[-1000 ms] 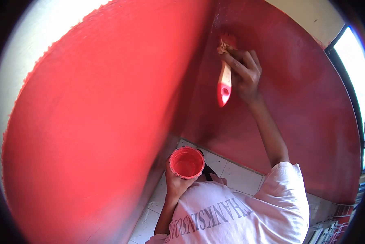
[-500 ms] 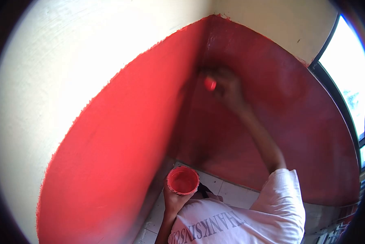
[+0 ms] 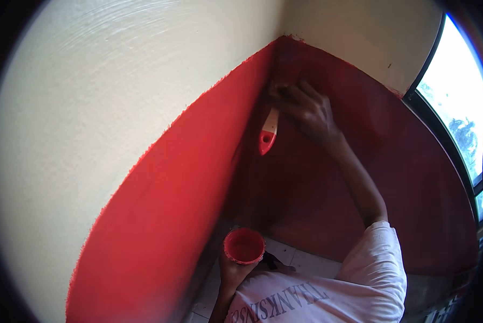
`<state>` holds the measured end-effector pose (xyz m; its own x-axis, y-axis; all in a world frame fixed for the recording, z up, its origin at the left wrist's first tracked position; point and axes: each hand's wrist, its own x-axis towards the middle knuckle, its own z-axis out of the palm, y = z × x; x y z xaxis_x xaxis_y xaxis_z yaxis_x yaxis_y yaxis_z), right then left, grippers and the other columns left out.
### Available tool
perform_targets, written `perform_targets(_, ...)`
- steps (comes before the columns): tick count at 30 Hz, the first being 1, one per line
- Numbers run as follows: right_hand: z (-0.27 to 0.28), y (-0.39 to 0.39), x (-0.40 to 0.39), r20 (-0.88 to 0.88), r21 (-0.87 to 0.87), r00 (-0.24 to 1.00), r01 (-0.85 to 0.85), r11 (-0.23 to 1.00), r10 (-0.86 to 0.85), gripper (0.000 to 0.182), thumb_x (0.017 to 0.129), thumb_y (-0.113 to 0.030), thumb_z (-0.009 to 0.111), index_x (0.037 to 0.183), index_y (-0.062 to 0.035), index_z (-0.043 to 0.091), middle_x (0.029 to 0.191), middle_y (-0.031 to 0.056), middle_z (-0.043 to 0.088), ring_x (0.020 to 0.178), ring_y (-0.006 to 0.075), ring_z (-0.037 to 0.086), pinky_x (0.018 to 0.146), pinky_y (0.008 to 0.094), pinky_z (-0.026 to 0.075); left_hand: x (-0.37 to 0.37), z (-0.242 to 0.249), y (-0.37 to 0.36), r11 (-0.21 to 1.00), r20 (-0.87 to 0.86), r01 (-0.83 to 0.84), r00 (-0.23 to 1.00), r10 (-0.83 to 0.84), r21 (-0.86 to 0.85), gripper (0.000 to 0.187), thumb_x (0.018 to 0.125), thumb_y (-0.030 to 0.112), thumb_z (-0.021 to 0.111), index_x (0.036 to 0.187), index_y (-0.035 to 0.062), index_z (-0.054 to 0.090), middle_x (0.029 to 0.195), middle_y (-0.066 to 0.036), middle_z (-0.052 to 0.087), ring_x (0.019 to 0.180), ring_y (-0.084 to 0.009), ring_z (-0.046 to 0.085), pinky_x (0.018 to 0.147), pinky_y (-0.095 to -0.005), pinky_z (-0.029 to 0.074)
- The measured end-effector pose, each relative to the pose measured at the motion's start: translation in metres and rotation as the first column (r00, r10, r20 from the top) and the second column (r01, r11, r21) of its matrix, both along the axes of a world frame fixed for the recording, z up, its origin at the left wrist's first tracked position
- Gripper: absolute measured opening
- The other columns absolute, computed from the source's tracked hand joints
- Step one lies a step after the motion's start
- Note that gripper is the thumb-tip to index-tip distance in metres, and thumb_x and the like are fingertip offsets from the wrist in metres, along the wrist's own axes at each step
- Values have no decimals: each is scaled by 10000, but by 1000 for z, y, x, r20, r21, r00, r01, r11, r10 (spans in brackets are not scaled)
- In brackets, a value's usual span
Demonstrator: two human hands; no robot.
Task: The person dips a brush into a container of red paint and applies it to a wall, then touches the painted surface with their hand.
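Raised at the corner of the red wall, my right hand (image 3: 308, 110) is closed round a paintbrush (image 3: 270, 132). Its pale wooden handle points down and ends in a red tip with a hole; the bristle end is up by the corner, mostly hidden in shadow and behind my fingers. Low in front of my body, my left hand (image 3: 233, 273) grips a small round tub of red paint (image 3: 244, 246) from below and the side, its open top facing up. Red smears cover the tub's rim.
Red paint (image 3: 166, 226) covers the lower part of both walls, meeting the cream upper wall (image 3: 80, 118) in a ragged edge. At right is a bright window (image 3: 462, 102) with a dark frame. White floor tiles (image 3: 311, 265) show below.
The paintbrush handle has swung from pointing toward me to hanging downward, and its pale wood now shows. My view has tilted slightly upward; the left hand still holds the tub.
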<state>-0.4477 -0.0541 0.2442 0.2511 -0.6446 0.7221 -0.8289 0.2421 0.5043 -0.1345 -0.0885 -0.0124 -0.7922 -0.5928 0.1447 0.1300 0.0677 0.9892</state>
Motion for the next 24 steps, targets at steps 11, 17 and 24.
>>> perform_targets(11, 4, 7, 5, 48, -51, 997, -65, 997, 67, 343, 674, -55, 653, 971, -213, 718, 858, -17, 605, 671, 141, 520, 467, 271, 483, 2, -6, -1, 1000, -23, 29, 999, -29, 8, 850, 529, 141, 906, 1232, 14, 446, 1164, -132, 569, 1074, -242, 577, 910, -371, 475)
perform_targets(17, 30, 8, -1, -66, -194, 994, -103, 976, 92, 362, 674, -49, 643, 988, -213, 718, 867, -16, 610, 680, 147, 530, 470, 268, 485, 3, -8, 1, 1000, 8, 2, 1000, -2, 18, 842, 530, 131, 899, 1233, 6, 451, 1165, -135, 571, 1076, -242, 577, 918, -371, 472)
perform_targets(24, 12, 8, 2, -40, -106, 992, -126, 986, 122, 370, 665, -46, 653, 987, -216, 716, 852, -30, 591, 672, 135, 510, 461, 252, 477, 2, -8, -1, 1000, -23, 5, 1000, -5, -4, 907, 523, 162, 915, 1263, 8, 415, 1193, -146, 552, 1096, -254, 565, 923, -374, 468)
